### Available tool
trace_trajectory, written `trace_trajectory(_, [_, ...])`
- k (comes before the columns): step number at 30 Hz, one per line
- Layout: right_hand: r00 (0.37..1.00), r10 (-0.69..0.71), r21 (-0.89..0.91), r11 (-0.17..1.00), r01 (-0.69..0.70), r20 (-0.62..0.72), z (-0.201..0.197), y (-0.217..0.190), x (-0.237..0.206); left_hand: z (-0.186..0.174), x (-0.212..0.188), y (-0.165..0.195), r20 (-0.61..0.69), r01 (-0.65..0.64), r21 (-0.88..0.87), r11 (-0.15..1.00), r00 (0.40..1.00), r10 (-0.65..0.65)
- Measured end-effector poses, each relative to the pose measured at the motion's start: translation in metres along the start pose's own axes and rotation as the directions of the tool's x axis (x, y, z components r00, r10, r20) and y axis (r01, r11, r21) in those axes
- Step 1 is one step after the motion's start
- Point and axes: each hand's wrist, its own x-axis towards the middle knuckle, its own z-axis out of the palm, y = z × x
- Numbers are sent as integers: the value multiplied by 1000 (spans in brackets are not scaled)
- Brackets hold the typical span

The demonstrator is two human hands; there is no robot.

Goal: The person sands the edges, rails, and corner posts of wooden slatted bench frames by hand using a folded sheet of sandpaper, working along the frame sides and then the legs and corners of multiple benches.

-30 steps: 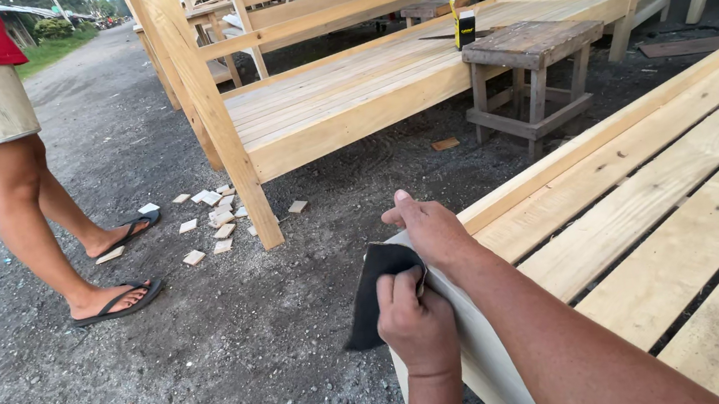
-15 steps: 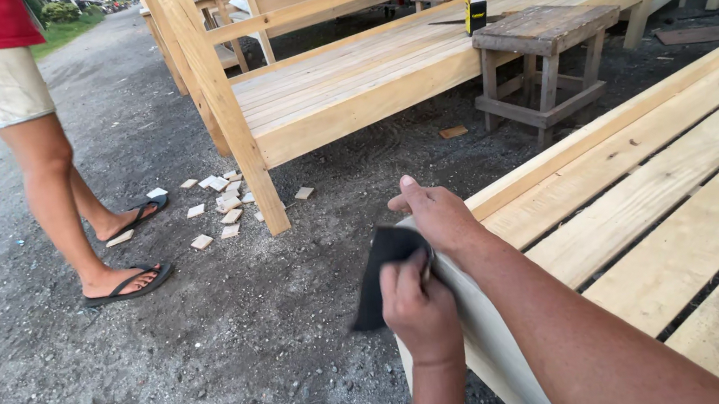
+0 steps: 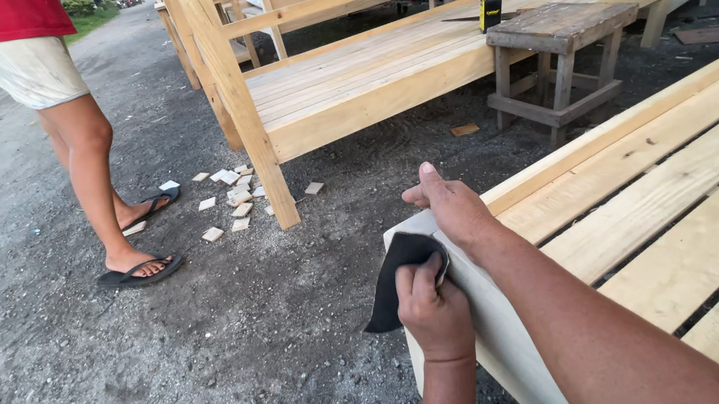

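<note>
Standing at the upper left of the frame, another person (image 3: 77, 129) in a red top and light shorts, wearing black flip-flops (image 3: 142, 272), waits on the gravel beside a scatter of small wood offcuts (image 3: 232, 196); none of that is ours.

Moving toward the lower middle, we have our left hand (image 3: 434, 313) clenched on a dark sheet of sandpaper (image 3: 398, 278), fingers curled tight with the thumb pinning the sheet against the pale end face of the bed frame (image 3: 659, 197). The paper sits at the frame's corner, its loose part hanging off to the left, clear of the wood. We judge this to be the sanding of that corner edge, under way rather than finished. The next stroke, as we see it, calls for firm pressure along the edge without letting the sheet slip from the pinch.

Just right of it, our right hand (image 3: 454, 207) lies flat and unclenched on the top corner of the frame, holding nothing, only bracing the wood.

Farther right and up, a weathered stool (image 3: 560, 28) stands before another slatted frame (image 3: 378, 68).
</note>
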Motion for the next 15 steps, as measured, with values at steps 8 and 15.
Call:
trace_trajectory(8, [999,46,105,993,-49,27,0,1,-1,2,1,-1,11,14,19,1000,1000,-15])
trace_trajectory(15, [1000,1,41,999,0,-15,0,0,-1,-9,3,8,-24,-49,-19,999,999,49])
